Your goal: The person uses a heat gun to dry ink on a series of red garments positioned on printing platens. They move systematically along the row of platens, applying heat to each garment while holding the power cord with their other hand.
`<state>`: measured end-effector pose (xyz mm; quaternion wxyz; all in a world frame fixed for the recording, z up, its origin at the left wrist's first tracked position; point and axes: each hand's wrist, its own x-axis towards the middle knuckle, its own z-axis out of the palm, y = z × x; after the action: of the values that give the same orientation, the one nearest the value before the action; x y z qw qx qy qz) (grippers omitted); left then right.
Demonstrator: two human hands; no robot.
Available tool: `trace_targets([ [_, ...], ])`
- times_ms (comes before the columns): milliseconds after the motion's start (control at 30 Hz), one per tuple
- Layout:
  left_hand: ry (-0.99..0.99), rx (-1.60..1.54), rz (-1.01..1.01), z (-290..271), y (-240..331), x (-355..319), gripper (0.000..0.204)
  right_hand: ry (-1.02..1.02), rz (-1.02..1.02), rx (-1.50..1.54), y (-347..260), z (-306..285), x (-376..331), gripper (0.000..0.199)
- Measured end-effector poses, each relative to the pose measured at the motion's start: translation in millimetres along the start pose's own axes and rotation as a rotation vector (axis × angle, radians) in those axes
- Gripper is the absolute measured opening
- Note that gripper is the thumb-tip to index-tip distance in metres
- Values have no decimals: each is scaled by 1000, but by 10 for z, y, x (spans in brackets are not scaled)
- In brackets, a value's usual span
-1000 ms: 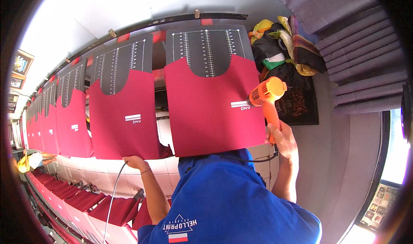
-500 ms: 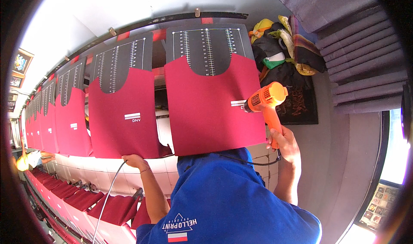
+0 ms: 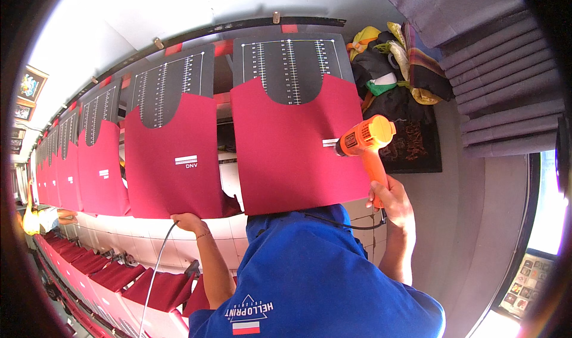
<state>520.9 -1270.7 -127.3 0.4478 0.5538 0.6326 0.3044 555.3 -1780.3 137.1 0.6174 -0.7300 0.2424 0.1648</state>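
Observation:
My right hand (image 3: 390, 200) grips the handle of an orange heat gun (image 3: 364, 140). Its nozzle points left, close to a small white printed mark (image 3: 329, 142) on a red garment (image 3: 292, 153). That garment is stretched over a dark grey board with white ruler lines (image 3: 290, 64). My left hand (image 3: 187, 222) is curled at the lower hem of the neighbouring red garment (image 3: 173, 165), and a thin grey cable (image 3: 152, 278) hangs down from it. My blue shirt (image 3: 310, 278) fills the lower middle of the view.
More red garments on ruled boards (image 3: 98, 165) run off to the left under a black rail (image 3: 250, 25). Red cloth lies folded below (image 3: 149, 287). Clothes and bags (image 3: 396, 70) hang at the right beside grey padded panels (image 3: 506, 82). A person in yellow (image 3: 36, 219) stands far left.
The heat gun has dropped slightly and its nozzle has come closer to the white mark on the red garment. My left hand stays at the hem.

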Motion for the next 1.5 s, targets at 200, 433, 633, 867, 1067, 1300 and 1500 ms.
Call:
trace_targets([
  [200, -21, 8, -21, 2, -11, -12, 68, 8, -18, -60, 0, 71, -30, 27],
  [433, -44, -53, -47, -12, -36, 20, 66, 33, -61, -104, 43, 76, 39, 27],
  [633, -100, -172, 10, -175, 56, 84, 60, -39, -46, -34, 17, 240, 91, 27],
  [867, -91, -115, -84, -570, -8, 1035, 51, -61, -67, -38, -83, 1042, 37, 31],
  [1067, -67, -141, -69, -807, 67, 2321, 46, -374, -9, 13, -430, 2583, -27, 32],
  [1300, -35, -112, -42, -956, 439, 3884, 42, -435, -48, -76, -752, 4120, -135, 35],
  [1500, -26, -220, -80, -756, 998, 4477, 55, -308, -13, -177, -975, 4512, -278, 27],
])
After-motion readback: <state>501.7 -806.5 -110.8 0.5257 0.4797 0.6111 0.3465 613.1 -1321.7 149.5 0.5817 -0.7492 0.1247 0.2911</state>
